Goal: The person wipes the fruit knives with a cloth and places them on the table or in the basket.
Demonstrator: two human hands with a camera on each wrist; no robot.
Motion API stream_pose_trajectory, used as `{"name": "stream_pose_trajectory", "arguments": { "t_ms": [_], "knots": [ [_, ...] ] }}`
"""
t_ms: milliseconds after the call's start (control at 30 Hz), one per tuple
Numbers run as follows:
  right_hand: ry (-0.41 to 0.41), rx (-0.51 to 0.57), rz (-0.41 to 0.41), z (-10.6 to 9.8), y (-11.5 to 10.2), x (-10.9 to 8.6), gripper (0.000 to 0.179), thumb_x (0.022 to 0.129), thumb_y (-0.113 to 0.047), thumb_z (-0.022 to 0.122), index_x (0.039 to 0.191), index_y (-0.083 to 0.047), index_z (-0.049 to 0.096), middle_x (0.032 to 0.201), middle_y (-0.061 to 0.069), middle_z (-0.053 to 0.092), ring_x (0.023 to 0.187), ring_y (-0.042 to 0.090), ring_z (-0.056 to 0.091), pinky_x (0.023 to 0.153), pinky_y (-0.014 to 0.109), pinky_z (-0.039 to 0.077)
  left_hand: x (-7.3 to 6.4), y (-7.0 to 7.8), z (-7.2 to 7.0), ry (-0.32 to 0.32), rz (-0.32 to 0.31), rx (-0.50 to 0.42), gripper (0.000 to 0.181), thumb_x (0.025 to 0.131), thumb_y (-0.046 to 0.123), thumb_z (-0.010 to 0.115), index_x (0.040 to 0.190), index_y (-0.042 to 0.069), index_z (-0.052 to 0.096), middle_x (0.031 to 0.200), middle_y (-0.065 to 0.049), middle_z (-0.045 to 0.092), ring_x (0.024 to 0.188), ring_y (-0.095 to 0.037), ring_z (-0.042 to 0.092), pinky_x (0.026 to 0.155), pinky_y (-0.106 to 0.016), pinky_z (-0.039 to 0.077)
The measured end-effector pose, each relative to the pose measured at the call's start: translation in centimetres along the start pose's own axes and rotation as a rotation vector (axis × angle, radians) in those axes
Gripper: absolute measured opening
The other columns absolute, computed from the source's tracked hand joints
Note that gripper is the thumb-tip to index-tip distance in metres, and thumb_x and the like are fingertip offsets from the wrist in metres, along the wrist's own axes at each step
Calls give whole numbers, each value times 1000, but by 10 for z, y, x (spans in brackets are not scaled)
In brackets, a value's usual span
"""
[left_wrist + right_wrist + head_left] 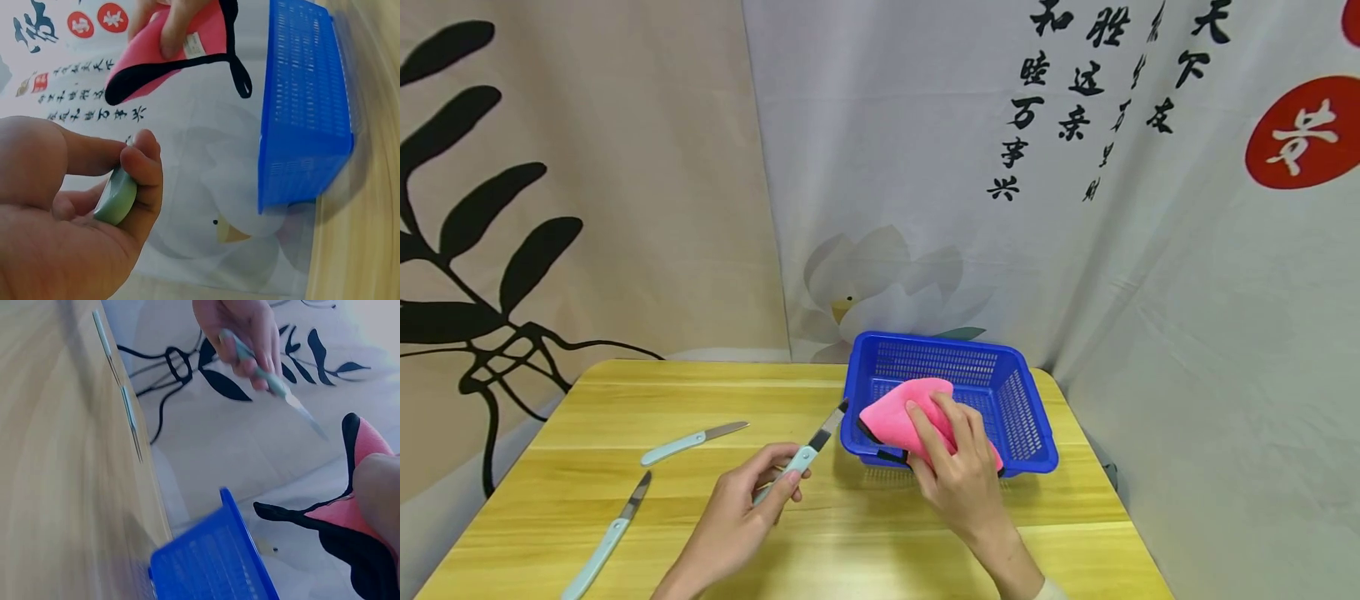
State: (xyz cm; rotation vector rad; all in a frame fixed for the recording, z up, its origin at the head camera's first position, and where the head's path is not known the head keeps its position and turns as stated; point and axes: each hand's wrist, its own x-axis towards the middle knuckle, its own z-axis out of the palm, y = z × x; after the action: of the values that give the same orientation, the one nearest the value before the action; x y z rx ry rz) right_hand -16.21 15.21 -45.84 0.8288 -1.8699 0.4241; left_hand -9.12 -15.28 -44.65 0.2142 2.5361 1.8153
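Note:
In the head view my left hand (741, 517) grips a knife (805, 457) by its pale green handle, blade pointing up and to the right. The left wrist view shows the handle end (117, 199) between thumb and curled fingers. My right hand (958, 467) holds a pink cloth (904, 414) with black edging, bunched under the fingers, in front of the blue basket's near rim. A black hanging loop (241, 78) and a small white label show on the cloth in the left wrist view. The knife blade (305, 415) is bare and apart from the cloth.
A blue plastic basket (1036, 442) with slotted walls stands at the back right of the wooden table (715, 392). Two more pale green knives lie on the left: one knife (673, 448) farther back, another knife (602, 550) nearer. Printed curtains (880, 167) hang behind.

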Motion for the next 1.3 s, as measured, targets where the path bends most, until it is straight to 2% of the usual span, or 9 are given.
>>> {"name": "stream_pose_trajectory", "arguments": {
  "t_ms": [200,367,567,633,767,900,1033,1167,1300],
  "knots": [
    [7,19,-79,5,-22,3,39,107,-18,59,141,-7,76,139,26,70,112,40,64,94,49,59,5,-1,6,48,27,-3,25,115,23,69,138,16,73,94,1,77,69,-9,61,60,-25,51],
    [9,41,-126,9,-40,9,42,103,-15,58,140,-9,77,138,24,71,111,38,65,92,47,60,9,0,11,64,98,19,23,115,20,69,137,18,73,94,3,78,80,-7,69,66,-25,55],
    [34,76,-152,12,-52,16,40,103,-17,58,137,-7,78,134,24,72,109,38,65,93,45,59,12,2,16,66,170,29,35,109,1,69,139,20,73,121,1,83,103,-3,76,80,-25,61],
    [37,87,-159,13,-54,18,40,103,-17,58,136,-7,78,134,24,72,108,38,66,93,45,59,12,3,17,63,196,25,43,105,-7,67,139,19,73,125,-1,82,103,-4,75,81,-26,62],
    [29,89,-172,14,-57,19,40,100,-16,59,134,-8,78,134,24,72,107,37,65,91,43,59,12,4,20,62,265,31,54,96,-16,66,138,17,74,120,-4,81,94,-7,70,78,-26,61],
    [21,65,-169,14,-58,18,40,98,-16,61,133,-9,79,135,23,71,107,36,64,88,43,58,12,5,21,55,322,34,52,97,-15,68,139,17,73,118,-2,81,97,-6,69,82,-26,61],
    [22,38,-164,15,-57,18,42,96,-15,62,133,-10,79,134,23,71,107,37,63,90,44,57,11,6,20,42,336,23,44,103,-9,68,139,17,73,107,2,79,92,-5,69,79,-26,60],
    [10,10,-151,15,-54,16,46,91,-14,67,135,-10,79,135,22,71,110,39,64,95,47,55,9,8,20,24,312,2,32,110,-1,65,137,17,73,96,4,74,87,-7,70,75,-26,58],
    [-7,-13,-131,14,-48,15,50,87,-14,70,137,-11,78,136,22,70,112,40,64,97,47,55,7,8,20,10,285,4,23,115,9,64,134,18,73,92,4,73,86,-8,69,73,-26,56]
  ]
}}
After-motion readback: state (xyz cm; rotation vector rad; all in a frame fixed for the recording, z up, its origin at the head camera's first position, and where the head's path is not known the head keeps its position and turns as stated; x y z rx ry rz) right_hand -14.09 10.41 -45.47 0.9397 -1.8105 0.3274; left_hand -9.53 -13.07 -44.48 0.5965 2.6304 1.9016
